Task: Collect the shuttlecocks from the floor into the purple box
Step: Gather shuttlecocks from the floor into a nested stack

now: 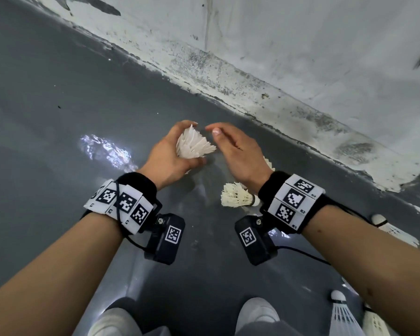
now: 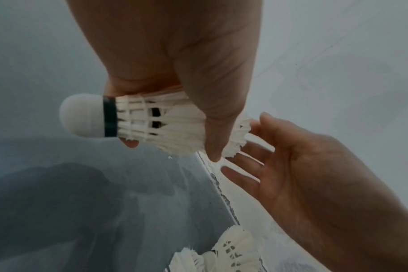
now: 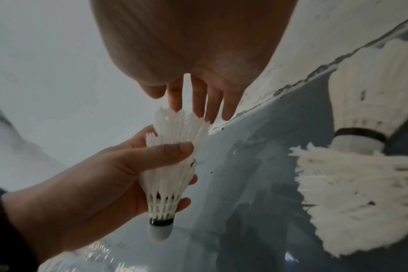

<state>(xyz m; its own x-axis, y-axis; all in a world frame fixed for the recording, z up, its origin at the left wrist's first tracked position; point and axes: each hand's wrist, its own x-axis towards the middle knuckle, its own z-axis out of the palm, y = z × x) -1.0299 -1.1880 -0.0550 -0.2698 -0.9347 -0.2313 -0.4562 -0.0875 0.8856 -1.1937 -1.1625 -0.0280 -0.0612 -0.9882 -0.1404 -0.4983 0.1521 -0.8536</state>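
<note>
My left hand (image 1: 177,151) grips a white feathered shuttlecock (image 1: 193,145) round its skirt, thumb and fingers curled about it; the cork with a dark band (image 2: 91,116) points away from my right hand. My right hand (image 1: 230,146) hovers just beside the feather tips, fingers straight and holding nothing; its fingertips (image 3: 198,103) are close to the feathers (image 3: 175,132). Another shuttlecock (image 1: 238,197) lies on the grey floor under my right wrist, one more (image 1: 268,163) partly hidden behind that hand. The purple box is not in view.
A scuffed white wall base (image 1: 228,76) runs diagonally just beyond my hands. More shuttlecocks lie at the right edge (image 1: 393,229) and bottom right (image 1: 342,314). My two shoes (image 1: 257,314) stand on the glossy grey floor (image 1: 58,117) below.
</note>
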